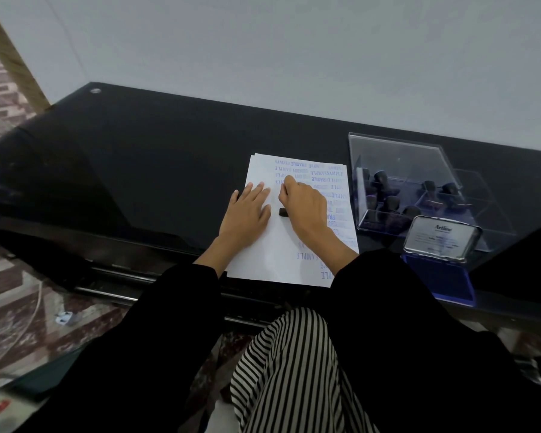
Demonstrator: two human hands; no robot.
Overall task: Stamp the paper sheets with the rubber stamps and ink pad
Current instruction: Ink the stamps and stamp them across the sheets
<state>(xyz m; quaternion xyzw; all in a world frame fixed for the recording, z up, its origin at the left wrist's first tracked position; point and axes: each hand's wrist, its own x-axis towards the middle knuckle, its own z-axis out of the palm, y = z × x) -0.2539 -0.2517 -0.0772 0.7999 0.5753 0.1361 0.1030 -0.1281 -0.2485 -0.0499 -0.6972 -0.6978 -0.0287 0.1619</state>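
A stack of white paper sheets [277, 245] lies on the black table, its top sheet covered on the right with blue stamped words. My left hand [245, 210] rests flat on the sheet's left edge, fingers straight. My right hand [303, 206] is curled over a black rubber stamp [283, 212] that stands on the paper; only the stamp's dark end shows under the palm. The blue ink pad [439, 281] lies open to the right, its metal lid [441, 237] raised.
A clear plastic box [397, 170] holding several dark-handled stamps stands at the right behind the ink pad. The black glass table [132, 170] runs left to a patterned carpet. A white wall is behind. My striped lap is below the table's near edge.
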